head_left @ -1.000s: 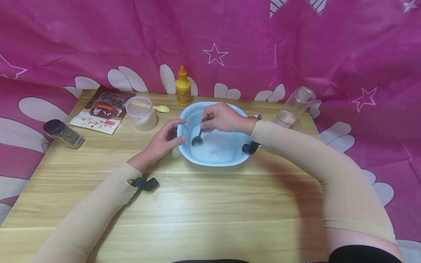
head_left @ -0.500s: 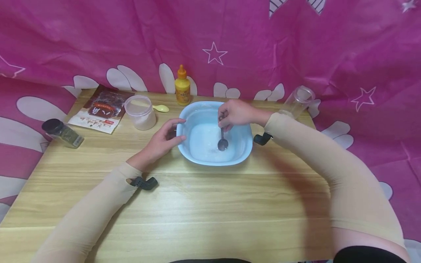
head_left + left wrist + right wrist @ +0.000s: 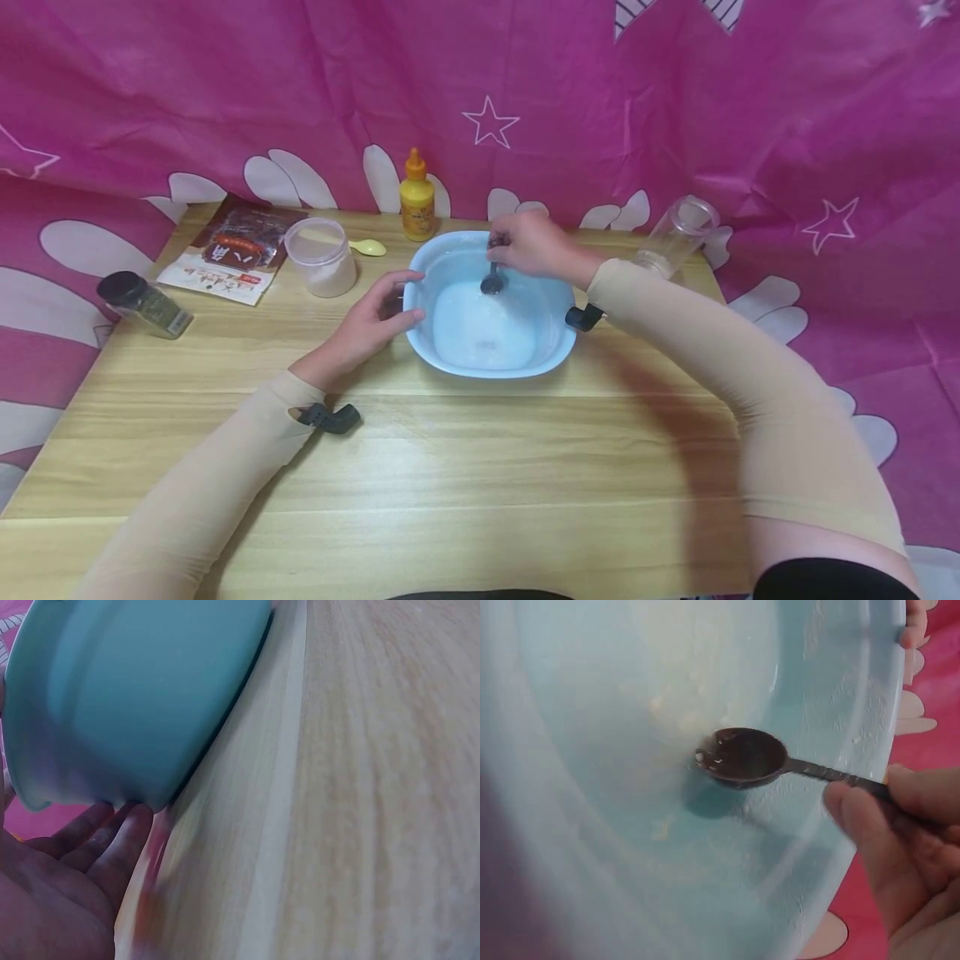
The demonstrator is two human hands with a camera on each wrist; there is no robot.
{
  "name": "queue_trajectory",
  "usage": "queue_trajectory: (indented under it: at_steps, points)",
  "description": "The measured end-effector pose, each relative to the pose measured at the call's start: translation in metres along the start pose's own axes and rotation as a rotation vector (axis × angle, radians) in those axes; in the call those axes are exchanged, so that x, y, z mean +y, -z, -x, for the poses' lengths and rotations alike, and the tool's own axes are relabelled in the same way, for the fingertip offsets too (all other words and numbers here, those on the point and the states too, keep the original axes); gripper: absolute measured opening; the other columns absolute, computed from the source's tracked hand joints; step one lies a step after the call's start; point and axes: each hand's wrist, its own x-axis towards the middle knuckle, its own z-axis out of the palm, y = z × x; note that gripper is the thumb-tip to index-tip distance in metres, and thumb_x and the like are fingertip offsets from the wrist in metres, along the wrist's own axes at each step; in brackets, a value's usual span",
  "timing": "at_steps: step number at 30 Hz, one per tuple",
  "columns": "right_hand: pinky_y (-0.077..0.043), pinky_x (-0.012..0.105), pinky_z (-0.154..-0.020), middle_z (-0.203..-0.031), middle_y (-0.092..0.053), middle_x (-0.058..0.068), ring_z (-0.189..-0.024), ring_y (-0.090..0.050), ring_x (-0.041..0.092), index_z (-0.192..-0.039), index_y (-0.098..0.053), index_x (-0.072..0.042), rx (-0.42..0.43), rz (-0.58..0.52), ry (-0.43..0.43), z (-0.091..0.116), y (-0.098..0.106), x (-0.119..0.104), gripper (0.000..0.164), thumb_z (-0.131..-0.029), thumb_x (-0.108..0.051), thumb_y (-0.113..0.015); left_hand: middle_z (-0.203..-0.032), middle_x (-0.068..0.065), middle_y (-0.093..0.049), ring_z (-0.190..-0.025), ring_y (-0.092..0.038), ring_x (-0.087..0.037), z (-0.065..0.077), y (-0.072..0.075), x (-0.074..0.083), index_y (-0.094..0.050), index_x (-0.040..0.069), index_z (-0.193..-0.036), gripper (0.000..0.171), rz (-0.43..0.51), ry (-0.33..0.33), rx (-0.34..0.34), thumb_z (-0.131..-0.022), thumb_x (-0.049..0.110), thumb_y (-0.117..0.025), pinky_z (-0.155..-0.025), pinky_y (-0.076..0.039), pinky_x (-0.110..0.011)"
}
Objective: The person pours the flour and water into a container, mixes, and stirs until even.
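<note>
Pink cloth (image 3: pixel 337 92), wooden tabletop (image 3: pixel 442 492): spoon (image 3: pixel 746 756) in basin (image 3: pixel 491 372)

Right forearm (image 3: pixel 675 337) slants from four o'clock; right grip (image 3: pixel 534 243), at the basin's one o'clock, pinches the spoon's handle. Left forearm (image 3: pixel 217 471) angles from eight; left grip (image 3: pixel 369 318), thumb and forefinger apart, touches the basin at nine.

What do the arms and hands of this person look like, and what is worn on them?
The left hand and the right hand are bare. A plain beige left sleeve and a matching right sleeve start at the wrists; the right one ends above the elbow, near some black cloth. A small, bent black device sits at the left wrist and another at the right.
</note>
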Motion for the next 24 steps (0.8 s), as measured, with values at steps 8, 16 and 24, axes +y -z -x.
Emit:
queue_trajectory:
  at_steps: [8, 16, 24]
  points:
    - [-0.062, 0.032, -0.084, -0.099, -0.082, -0.004, -0.092, -0.074, 0.015, -0.106, -0.083, -0.014, -0.123, 0.059, 0.274, 0.001, -0.006, -0.006, 0.004, -0.103, -0.017, -0.083, -0.154, -0.023, -0.058, -0.139, -0.061, -0.043, 0.001, -0.003, 0.002, -0.049, 0.013, -0.162, 0.059, 0.014, 0.004, -0.001, -0.108, 0.011, -0.072, -0.105, -0.059, -0.031]
    - [-0.062, 0.033, -0.082, -0.103, -0.084, -0.002, -0.090, -0.077, 0.014, -0.104, -0.083, -0.016, -0.170, 0.194, 0.434, 0.006, 0.002, 0.004, 0.005, -0.102, -0.011, -0.083, -0.156, -0.021, -0.058, -0.140, -0.061, -0.042, -0.001, -0.002, 0.001, -0.049, 0.012, -0.162, 0.059, 0.008, -0.001, -0.001, -0.108, 0.011, -0.072, -0.108, -0.058, -0.031]
    - [-0.061, 0.034, -0.077, -0.100, -0.084, 0.001, -0.083, -0.076, 0.019, -0.100, -0.081, -0.011, -0.188, 0.250, 0.459, 0.022, 0.015, 0.017, 0.003, -0.103, -0.010, -0.082, -0.160, -0.018, -0.056, -0.142, -0.060, -0.041, -0.001, 0.000, 0.001, -0.050, 0.016, -0.163, 0.060, -0.019, 0.009, 0.000, -0.108, 0.016, -0.074, -0.114, -0.056, -0.045]
